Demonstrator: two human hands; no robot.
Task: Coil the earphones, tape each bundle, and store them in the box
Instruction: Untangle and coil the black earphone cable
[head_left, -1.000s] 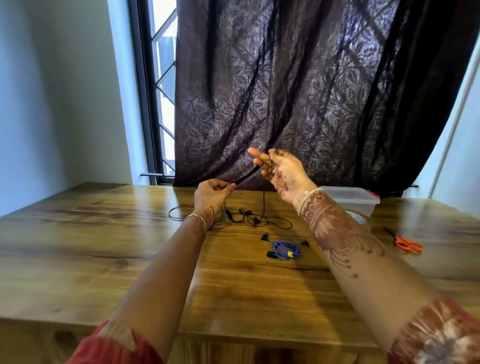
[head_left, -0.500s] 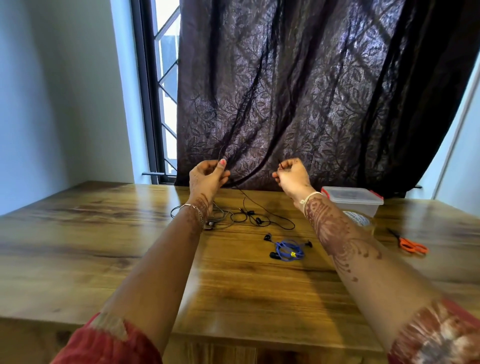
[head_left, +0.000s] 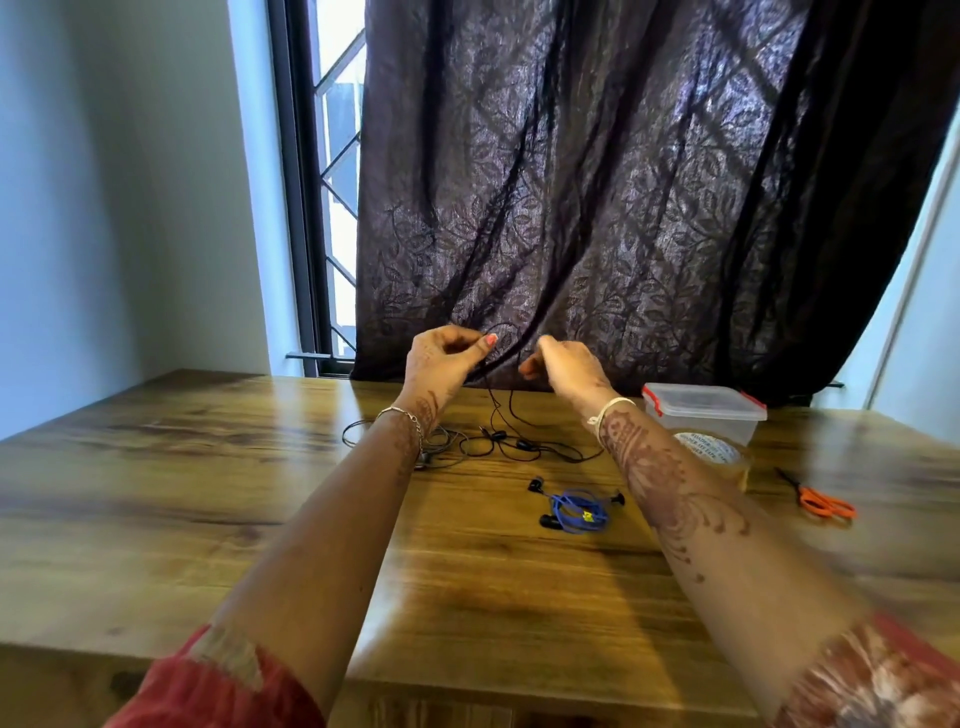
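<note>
My left hand (head_left: 445, 358) and my right hand (head_left: 563, 366) are raised above the far side of the wooden table (head_left: 208, 519), close together. Both pinch a thin black earphone cable (head_left: 498, 410) that loops between them and hangs down to a loose tangle on the table. A blue earphone bundle (head_left: 579, 512), coiled and bound with a bit of yellow tape, lies on the table below my right forearm. The clear plastic box (head_left: 704, 413) with red latches stands closed at the back right. A roll of clear tape (head_left: 714, 454) sits just in front of it.
Orange-handled scissors (head_left: 821, 501) lie near the right edge of the table. Another dark cable loop (head_left: 358, 434) lies left of my left wrist. A dark curtain (head_left: 623, 182) hangs behind the table over a window.
My left hand rose from the table with the cable. My right hand came down and curled, and the two hands moved closer together, leaving a shorter span of cable between them.
</note>
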